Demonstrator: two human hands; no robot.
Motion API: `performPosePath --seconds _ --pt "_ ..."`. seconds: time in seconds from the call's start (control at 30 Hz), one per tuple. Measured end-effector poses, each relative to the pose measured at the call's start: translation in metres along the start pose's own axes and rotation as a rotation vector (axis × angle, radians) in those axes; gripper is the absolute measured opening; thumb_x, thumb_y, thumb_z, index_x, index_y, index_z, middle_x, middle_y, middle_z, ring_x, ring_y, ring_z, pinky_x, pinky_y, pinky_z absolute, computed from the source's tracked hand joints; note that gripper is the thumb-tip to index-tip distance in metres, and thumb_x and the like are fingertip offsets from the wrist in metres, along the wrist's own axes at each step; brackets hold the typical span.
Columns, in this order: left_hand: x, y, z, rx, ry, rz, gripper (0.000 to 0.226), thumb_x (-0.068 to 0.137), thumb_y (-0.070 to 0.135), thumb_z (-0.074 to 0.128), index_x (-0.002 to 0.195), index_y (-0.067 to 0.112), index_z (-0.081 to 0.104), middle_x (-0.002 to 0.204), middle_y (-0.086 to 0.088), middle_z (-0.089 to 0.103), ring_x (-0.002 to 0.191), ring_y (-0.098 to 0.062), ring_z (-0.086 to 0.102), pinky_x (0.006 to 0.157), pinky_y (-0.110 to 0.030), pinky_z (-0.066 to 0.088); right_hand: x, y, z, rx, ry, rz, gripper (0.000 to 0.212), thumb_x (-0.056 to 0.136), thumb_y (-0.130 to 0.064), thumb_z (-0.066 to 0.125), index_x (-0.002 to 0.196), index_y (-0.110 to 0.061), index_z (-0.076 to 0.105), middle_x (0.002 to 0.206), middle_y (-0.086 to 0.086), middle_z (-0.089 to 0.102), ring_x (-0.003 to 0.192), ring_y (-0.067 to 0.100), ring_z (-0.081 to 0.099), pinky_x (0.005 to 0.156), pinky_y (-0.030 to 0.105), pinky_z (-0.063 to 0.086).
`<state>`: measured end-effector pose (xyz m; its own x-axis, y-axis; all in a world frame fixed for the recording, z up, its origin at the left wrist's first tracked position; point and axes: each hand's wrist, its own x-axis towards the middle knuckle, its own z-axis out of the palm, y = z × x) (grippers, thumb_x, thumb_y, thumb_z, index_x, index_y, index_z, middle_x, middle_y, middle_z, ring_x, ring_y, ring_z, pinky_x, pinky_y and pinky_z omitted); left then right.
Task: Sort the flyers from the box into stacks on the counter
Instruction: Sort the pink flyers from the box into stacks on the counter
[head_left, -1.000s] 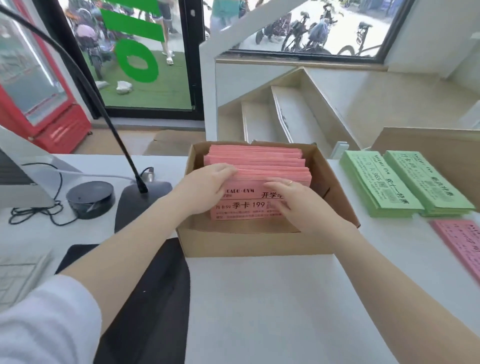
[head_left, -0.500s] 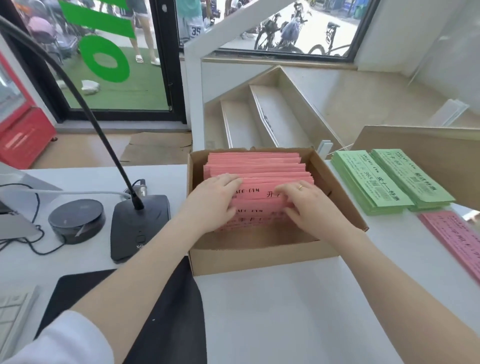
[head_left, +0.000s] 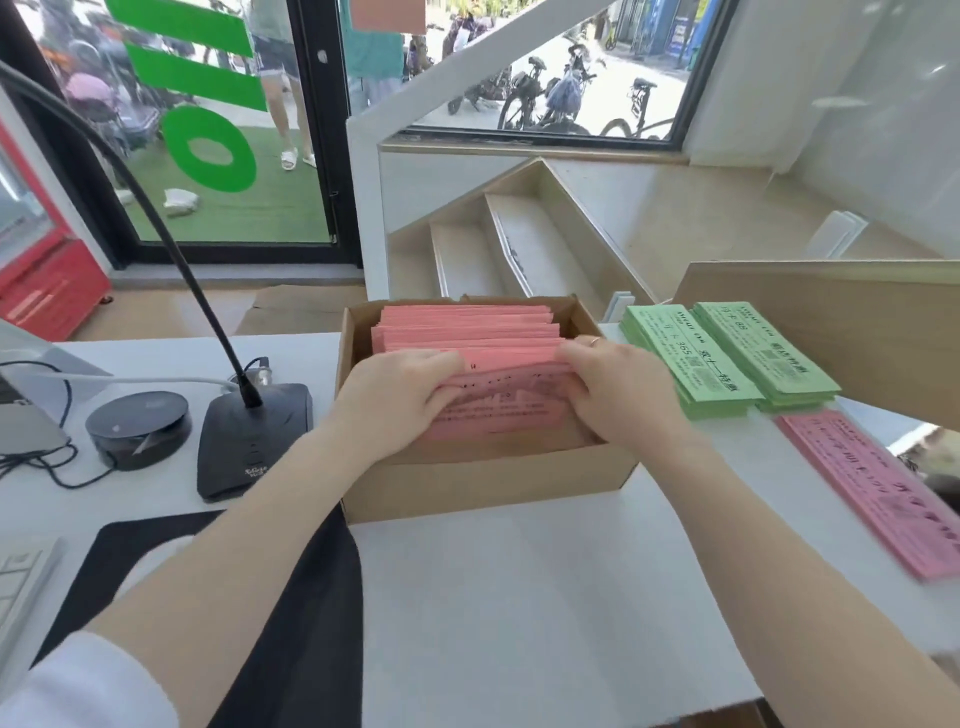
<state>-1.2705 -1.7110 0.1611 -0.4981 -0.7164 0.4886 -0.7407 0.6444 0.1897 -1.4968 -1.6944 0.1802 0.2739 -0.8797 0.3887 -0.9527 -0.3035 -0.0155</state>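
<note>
An open cardboard box (head_left: 483, 483) stands on the white counter (head_left: 519, 597), packed with pink flyers (head_left: 467, 327) standing on edge. Both hands are inside it. My left hand (head_left: 395, 395) grips the left end of the front bundle of pink flyers (head_left: 498, 410), and my right hand (head_left: 618, 389) grips its right end, fingers curled over the top edge. The bundle leans toward me. Right of the box lie two stacks of green flyers (head_left: 727, 358) side by side, and a stack of pink flyers (head_left: 878, 488) lies nearer the right edge.
A gooseneck microphone on a black base (head_left: 249, 441) and a round black device (head_left: 137, 428) sit left of the box. A black mat (head_left: 291, 623) and a keyboard corner (head_left: 21, 577) lie at front left. A cardboard sheet (head_left: 831, 322) rises behind the green stacks.
Both hands slid out to the two ends of the front pink bundle and closed on it, tipping it toward me. The camera has shifted, so the box sits higher in view.
</note>
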Motion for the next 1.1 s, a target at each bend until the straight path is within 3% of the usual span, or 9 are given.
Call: performPosePath --seconds 0.1,0.27,0.4,0.47,0.57,0.7,0.77,0.93,1.1 --pt "-0.004 0.048 -0.021 -0.061 0.168 0.068 0.014 0.081 0.02 0.062 0.095 0.016 0.063 0.082 -0.002 0.072 0.072 -0.023 0.067 0.061 -0.024 0.045 -0.027 0.014 -0.046 0.11 0.06 0.006 0.013 0.081 -0.017 0.061 0.094 -0.015 0.064 0.089 0.002 0.064 0.077 0.031 0.056 0.056 0.032 0.034" --pt "-0.035 0.11 -0.021 -0.196 0.022 0.162 0.017 0.083 0.03 0.046 0.099 0.028 0.049 0.086 0.007 0.069 0.075 -0.015 0.064 0.058 -0.028 0.053 -0.089 0.043 -0.085 0.277 -0.101 -0.054 0.008 0.078 -0.013 0.067 0.085 -0.017 0.068 0.069 -0.006 0.056 0.065 0.023 0.05 0.054 0.035 0.042" --pt "-0.068 0.13 0.026 -0.373 -0.201 -0.125 0.015 0.082 0.028 0.052 0.096 0.033 0.056 0.078 0.015 0.059 0.067 -0.004 0.05 0.06 -0.027 0.045 -0.133 0.052 -0.051 0.171 -0.458 -0.009 0.007 0.084 -0.021 0.06 0.088 -0.014 0.062 0.071 -0.007 0.05 0.074 0.02 0.047 0.06 0.032 0.036" --pt "-0.084 0.136 0.047 -0.467 -0.283 -0.221 0.011 0.086 0.016 0.059 0.095 0.021 0.065 0.074 0.014 0.058 0.071 -0.001 0.05 0.061 -0.011 0.038 -0.154 0.053 -0.031 0.081 -0.578 0.005 0.009 0.088 -0.021 0.053 0.093 -0.015 0.057 0.084 0.0 0.057 0.085 0.023 0.052 0.065 0.032 0.039" --pt "-0.092 0.147 0.049 -0.579 -0.202 -0.369 0.019 0.082 0.005 0.065 0.082 0.024 0.061 0.079 0.019 0.062 0.076 0.011 0.055 0.065 -0.003 0.038 -0.172 0.066 -0.025 0.159 -0.471 0.093 0.01 0.087 -0.02 0.054 0.094 -0.016 0.059 0.09 0.002 0.062 0.087 0.023 0.054 0.069 0.033 0.041" --pt "-0.099 0.153 0.048 -0.968 -0.003 -0.695 0.015 0.085 0.003 0.061 0.085 0.018 0.059 0.08 0.004 0.068 0.071 0.001 0.062 0.063 -0.007 0.045 -0.194 0.091 -0.024 0.672 -0.34 0.379 0.01 0.079 -0.01 0.067 0.076 -0.018 0.062 0.076 -0.001 0.067 0.076 0.017 0.06 0.069 0.027 0.044" --pt "-0.106 0.158 0.053 -1.136 0.038 -0.783 0.017 0.088 0.002 0.057 0.094 0.018 0.057 0.082 0.004 0.07 0.074 -0.002 0.064 0.064 -0.011 0.048 -0.207 0.097 -0.018 0.99 -0.3 0.508 0.008 0.08 -0.002 0.066 0.08 -0.01 0.064 0.077 -0.001 0.07 0.075 0.011 0.063 0.068 0.019 0.046" --pt "-0.114 0.178 0.072 -1.218 0.099 -0.8 0.023 0.09 -0.002 0.05 0.106 0.014 0.055 0.088 0.01 0.072 0.085 -0.004 0.066 0.071 -0.016 0.051 -0.225 0.083 0.006 1.318 -0.264 0.615 0.023 0.085 0.005 0.058 0.105 -0.006 0.063 0.098 -0.002 0.071 0.091 0.007 0.066 0.076 0.017 0.051" --pt "-0.111 0.202 0.08 -1.187 0.247 -0.804 0.021 0.094 0.0 0.044 0.105 0.011 0.057 0.095 0.005 0.068 0.087 -0.002 0.066 0.072 -0.015 0.05 -0.235 0.074 0.002 1.329 -0.117 0.557 0.027 0.089 0.004 0.052 0.103 -0.019 0.06 0.102 -0.003 0.069 0.091 0.0 0.064 0.074 0.011 0.049"
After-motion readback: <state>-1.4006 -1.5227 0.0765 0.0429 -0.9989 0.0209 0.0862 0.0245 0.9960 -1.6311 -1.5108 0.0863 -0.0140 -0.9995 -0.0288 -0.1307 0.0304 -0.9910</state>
